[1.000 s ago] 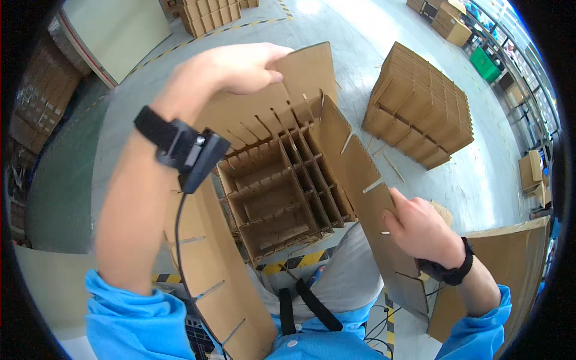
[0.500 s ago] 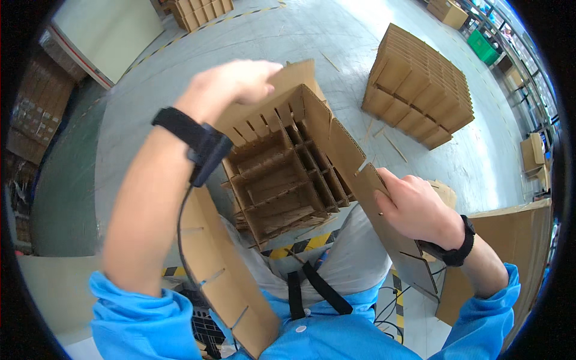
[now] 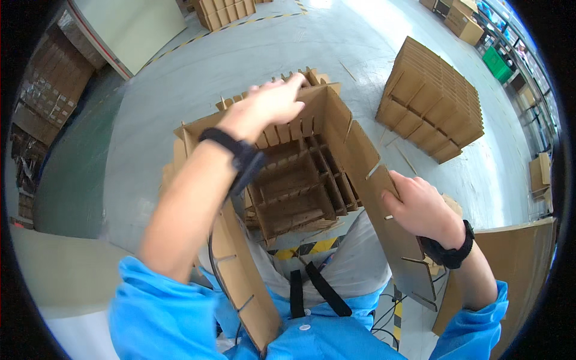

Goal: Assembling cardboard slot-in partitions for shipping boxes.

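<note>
Cardboard strip [image 3: 375,195] is brown, sleeves [image 3: 165,312] blue, tape [image 3: 309,248] yellow-black striped.

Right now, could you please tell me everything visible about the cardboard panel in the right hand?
The cardboard panel is a long, plain brown strip with narrow slots cut in from its upper edge. It stands on edge, slanting from a far corner toward the person's right side. The right hand grips its upper edge, thumb on the inner face. At the corner it meets another slotted panel; I cannot tell how they join.
</note>
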Tool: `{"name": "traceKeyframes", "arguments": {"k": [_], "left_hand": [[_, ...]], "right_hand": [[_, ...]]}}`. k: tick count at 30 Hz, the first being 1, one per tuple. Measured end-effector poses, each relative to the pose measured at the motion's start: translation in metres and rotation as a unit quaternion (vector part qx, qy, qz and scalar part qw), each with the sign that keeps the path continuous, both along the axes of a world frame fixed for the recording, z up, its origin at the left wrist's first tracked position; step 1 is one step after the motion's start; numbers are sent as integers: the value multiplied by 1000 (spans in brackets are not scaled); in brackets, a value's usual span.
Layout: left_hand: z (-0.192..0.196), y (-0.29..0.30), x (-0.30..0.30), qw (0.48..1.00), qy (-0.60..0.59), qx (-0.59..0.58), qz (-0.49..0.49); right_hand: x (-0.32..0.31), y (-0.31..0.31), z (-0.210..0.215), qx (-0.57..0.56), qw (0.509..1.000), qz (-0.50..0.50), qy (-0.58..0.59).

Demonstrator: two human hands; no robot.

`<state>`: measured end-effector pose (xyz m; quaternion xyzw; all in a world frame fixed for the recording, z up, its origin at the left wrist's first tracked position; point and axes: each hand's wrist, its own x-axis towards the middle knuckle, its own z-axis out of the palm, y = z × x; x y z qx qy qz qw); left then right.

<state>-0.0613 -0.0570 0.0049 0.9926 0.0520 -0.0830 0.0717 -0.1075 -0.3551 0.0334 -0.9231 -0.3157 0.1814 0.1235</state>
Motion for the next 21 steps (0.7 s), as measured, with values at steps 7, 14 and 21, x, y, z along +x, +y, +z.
{"name": "traceKeyframes", "arguments": {"k": [7,14,21], "left_hand": [[30,23,-212,961,-234,-105,99],[21,-14,-291,955,2,-269,124],[39,11,-212,911,-292,-246,154]], "right_hand": [[1,-20,-10,56,997,-26,47],[2,-12,10,0,999,47,27],[58,27,28,139,985,83,-52]]}}
